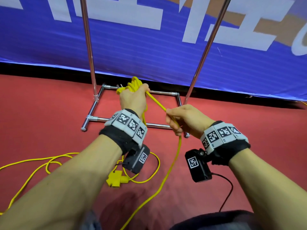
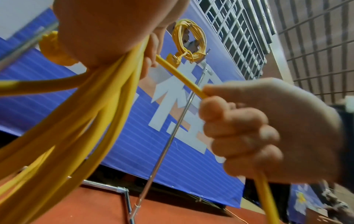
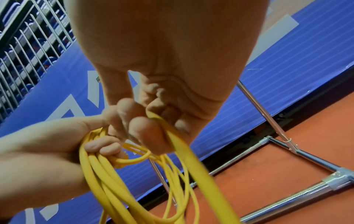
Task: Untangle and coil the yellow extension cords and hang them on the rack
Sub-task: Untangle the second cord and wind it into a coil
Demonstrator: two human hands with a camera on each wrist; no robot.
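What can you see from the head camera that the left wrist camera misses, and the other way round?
Only the head view shows the loose yellow cord trailing over the red floor, the yellow socket block lying there, and both wrist bands.

Only the left wrist view shows a finished coil already hanging high on the rack, with metal railings behind it.

Both show the left hand gripping a bundle of loops, the right hand pinching the taut strand between them, the chrome rack and the blue banner.
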